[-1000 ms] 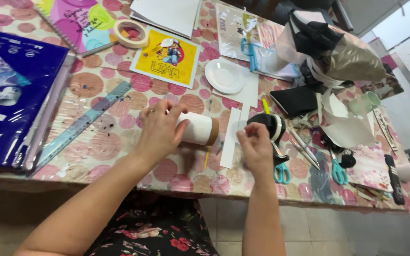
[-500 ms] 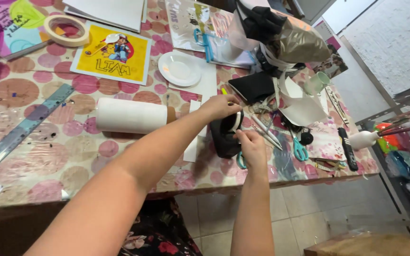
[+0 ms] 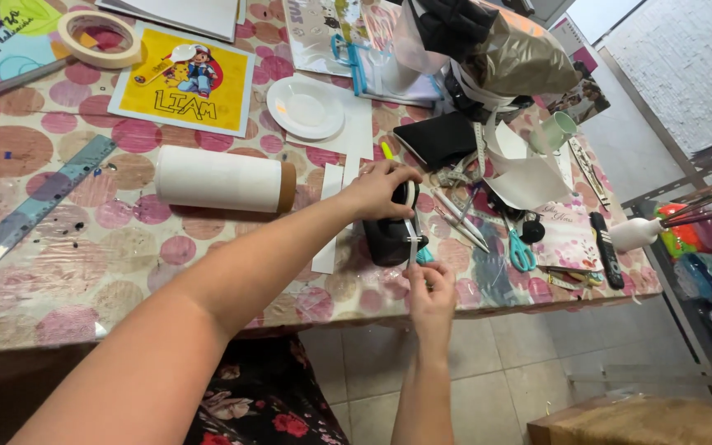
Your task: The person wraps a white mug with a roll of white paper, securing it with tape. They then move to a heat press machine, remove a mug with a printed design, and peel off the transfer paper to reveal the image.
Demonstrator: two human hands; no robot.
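Tape dispenser (image 3: 389, 235): black and heavy-looking, you have it standing upright on the dotted tablecloth near the table's front edge, a roll mounted on top.
Tape strip (image 3: 412, 243): thin, pale, drawn taut down from the roll past the dispenser's front toward you.

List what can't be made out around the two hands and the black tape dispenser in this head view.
- Black tape dispenser: its top and the roll are covered by the left hand.
- Tape strip: too thin to tell where it ends inside the right hand.
- Scissors behind the dispenser: only a blue bit shows.
- Ruler: cut off by the left edge.
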